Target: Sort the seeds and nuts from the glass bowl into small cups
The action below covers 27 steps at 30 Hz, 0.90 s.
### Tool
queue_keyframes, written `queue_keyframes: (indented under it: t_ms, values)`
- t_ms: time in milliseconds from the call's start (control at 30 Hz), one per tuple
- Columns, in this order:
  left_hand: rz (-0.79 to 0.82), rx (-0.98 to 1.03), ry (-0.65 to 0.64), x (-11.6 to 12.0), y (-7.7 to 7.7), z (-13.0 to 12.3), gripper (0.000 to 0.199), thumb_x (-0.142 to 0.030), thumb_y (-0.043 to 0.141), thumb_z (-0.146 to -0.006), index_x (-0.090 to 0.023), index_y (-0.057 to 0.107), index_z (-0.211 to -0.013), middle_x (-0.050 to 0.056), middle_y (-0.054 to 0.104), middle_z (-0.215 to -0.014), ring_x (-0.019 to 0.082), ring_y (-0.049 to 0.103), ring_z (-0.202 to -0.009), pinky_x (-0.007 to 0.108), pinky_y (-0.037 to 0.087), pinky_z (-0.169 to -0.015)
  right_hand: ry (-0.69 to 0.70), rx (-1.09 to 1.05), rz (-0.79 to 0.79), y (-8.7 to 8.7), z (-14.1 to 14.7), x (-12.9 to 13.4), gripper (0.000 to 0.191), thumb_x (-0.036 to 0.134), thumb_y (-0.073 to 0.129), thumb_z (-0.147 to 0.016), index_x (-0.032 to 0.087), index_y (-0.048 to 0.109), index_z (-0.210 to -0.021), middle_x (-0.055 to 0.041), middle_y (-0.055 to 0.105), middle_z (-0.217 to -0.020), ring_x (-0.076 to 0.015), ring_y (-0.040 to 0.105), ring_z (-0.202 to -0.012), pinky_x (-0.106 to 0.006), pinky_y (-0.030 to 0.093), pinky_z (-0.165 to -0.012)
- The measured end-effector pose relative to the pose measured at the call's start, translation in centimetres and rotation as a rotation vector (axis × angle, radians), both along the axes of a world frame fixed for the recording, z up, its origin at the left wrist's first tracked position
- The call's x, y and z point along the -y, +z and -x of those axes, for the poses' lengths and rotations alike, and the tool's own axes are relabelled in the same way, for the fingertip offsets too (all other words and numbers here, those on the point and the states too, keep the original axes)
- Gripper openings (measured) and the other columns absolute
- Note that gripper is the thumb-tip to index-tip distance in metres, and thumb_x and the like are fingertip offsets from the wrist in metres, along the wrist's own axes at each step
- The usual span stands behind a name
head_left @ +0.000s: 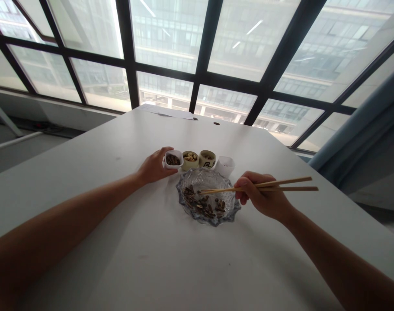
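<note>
My left hand [158,166] is closed around a small white cup [173,166] with dark seeds inside, at the left end of a row of cups. In my right hand [261,192] are wooden chopsticks [290,184], their tips close together over a clear glass bowl [213,221] with a scalloped rim. Dark striped seeds [205,209], which look like sunflower seeds, lie scattered in the bowl. Whether the tips pinch a seed is too small to tell. Beside the held cup stands a yellowish cup [190,164] of pale nuts, then a cup with a black mark [207,163], then another white cup [225,167].
All of this stands on a large white table [145,259]. Two dark round spots [216,123] and a sheet of white paper [167,113] are at its far end. Black-framed windows [197,77] rise behind it, and a blue-grey curtain [359,134] hangs at the right.
</note>
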<state>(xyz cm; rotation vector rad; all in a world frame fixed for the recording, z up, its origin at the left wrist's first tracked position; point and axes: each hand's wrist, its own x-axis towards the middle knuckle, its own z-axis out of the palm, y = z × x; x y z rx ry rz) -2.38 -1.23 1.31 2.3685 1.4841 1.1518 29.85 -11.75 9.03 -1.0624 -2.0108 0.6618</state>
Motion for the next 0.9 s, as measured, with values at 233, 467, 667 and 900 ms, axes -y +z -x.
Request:
queue_keyframes:
  t_ms: [233,467,667,900]
  values:
    - [-0.005,0.008,-0.01,-0.08,-0.07,0.03,0.072,-0.045,0.075,-0.067,-0.021,0.048,-0.129,0.012,0.067,-0.12,0.027,0.067,-0.101,0.039,0.054,-0.086,-0.036,-0.048,0.038,0.02,0.66,0.15,0.05,0.059,0.055,-0.092,0.017,0.062,-0.066,-0.0035,0.065,-0.052,-0.0118,0.058,-0.04,-0.021,0.047,-0.038]
    - [-0.015,0.004,-0.017,-0.26,-0.27,0.12,0.073,-0.045,0.076,-0.067,-0.019,0.049,-0.13,0.013,0.067,-0.12,0.027,0.068,-0.098,0.039,0.054,-0.084,-0.043,-0.087,0.002,-0.25,0.59,-0.03,0.051,0.061,0.056,-0.09,0.017,0.062,-0.065,-0.0035,0.064,-0.05,-0.0114,0.057,-0.038,-0.021,0.046,-0.035]
    - [0.005,0.002,0.003,-0.02,-0.03,0.0,0.072,-0.044,0.076,-0.067,-0.02,0.049,-0.129,0.012,0.068,-0.118,0.027,0.067,-0.099,0.04,0.054,-0.085,-0.049,-0.11,-0.006,-0.42,0.32,-0.25,0.051,0.06,0.055,-0.091,0.017,0.061,-0.066,-0.0033,0.065,-0.051,-0.0111,0.057,-0.038,-0.02,0.045,-0.036]
    - [0.003,0.002,-0.003,0.14,0.22,-0.01,0.07,-0.044,0.075,-0.067,-0.022,0.049,-0.128,0.011,0.068,-0.116,0.026,0.067,-0.096,0.04,0.055,-0.083,-0.013,-0.097,0.014,-0.74,0.36,-0.42,0.046,0.054,0.055,-0.093,0.017,0.062,-0.068,-0.0041,0.066,-0.054,-0.012,0.059,-0.042,-0.021,0.048,-0.04]
